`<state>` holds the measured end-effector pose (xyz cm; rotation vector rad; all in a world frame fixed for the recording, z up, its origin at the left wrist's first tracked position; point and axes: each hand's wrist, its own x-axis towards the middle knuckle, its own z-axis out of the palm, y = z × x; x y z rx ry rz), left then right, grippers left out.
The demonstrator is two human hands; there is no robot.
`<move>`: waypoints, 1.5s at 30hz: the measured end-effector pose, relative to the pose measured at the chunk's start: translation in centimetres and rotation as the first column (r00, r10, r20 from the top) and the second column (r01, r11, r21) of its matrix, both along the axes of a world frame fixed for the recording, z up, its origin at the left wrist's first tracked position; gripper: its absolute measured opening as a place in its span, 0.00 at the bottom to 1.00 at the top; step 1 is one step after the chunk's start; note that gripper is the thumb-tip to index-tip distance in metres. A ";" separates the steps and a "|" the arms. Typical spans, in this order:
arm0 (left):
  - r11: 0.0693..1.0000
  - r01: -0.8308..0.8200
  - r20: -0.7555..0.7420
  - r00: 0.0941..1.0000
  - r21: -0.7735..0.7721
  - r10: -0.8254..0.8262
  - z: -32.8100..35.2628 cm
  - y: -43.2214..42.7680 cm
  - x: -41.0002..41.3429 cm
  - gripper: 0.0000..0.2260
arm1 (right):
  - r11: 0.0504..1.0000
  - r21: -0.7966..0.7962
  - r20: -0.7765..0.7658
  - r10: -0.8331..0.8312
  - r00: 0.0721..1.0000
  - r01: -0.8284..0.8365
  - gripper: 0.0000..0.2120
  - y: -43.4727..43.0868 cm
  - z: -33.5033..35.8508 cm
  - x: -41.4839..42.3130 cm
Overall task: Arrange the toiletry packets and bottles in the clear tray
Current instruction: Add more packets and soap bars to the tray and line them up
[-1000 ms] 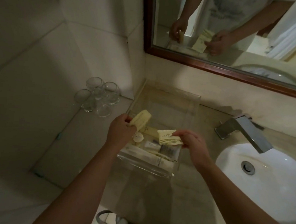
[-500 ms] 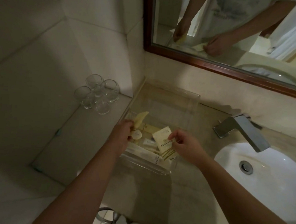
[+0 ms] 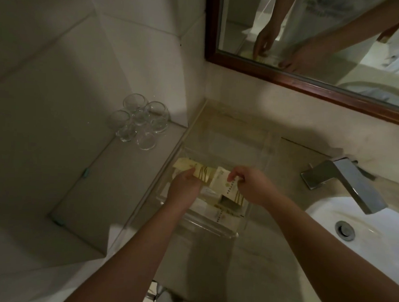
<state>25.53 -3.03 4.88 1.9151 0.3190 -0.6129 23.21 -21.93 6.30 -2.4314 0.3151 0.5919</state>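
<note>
Since the earlier frame, both hands have lowered their packets deeper into the clear tray (image 3: 270, 153), which stands at the left end of the counter (image 3: 269, 260), beside the basin (image 3: 375, 231). The left hand (image 3: 184, 185) grips the yellow striped packet (image 3: 203, 174) near the tray's left wall, fingers curled on it. The right hand (image 3: 252, 188) pinches the cream packet (image 3: 223, 183), which lies left of its fingertips with its long axis running toward the tray's front wall. Whether the two packets touch or overlap cannot be determined. Items underneath are dim, and no bottles can be made out.
</note>
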 end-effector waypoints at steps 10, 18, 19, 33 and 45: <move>0.718 0.158 0.341 0.798 0.678 -0.497 -1.6 2.0 1.8 0.14 | 0.939 -0.342 0.210 0.112 0.971 -0.035 0.16 1.6 -2.6 -1.5; 0.714 0.279 0.366 0.707 0.642 -0.605 -3.1 2.4 4.3 0.09 | 0.935 -0.351 0.227 0.022 0.974 0.060 0.18 2.7 -4.7 -2.1; 0.717 0.280 0.367 0.708 0.638 -0.603 -3.3 2.3 4.5 0.09 | 0.939 -0.337 0.225 0.009 0.974 0.069 0.17 2.7 -4.8 -2.0; 0.548 0.439 0.299 0.516 0.712 -0.802 -4.6 1.8 3.8 0.14 | 0.946 -0.286 0.241 -0.084 0.967 0.154 0.14 3.9 -5.3 -1.6; 0.333 0.542 0.094 0.420 0.771 -0.903 -4.6 2.4 3.4 0.23 | 0.927 -0.297 0.277 -0.148 0.950 0.231 0.16 4.3 -5.2 -2.4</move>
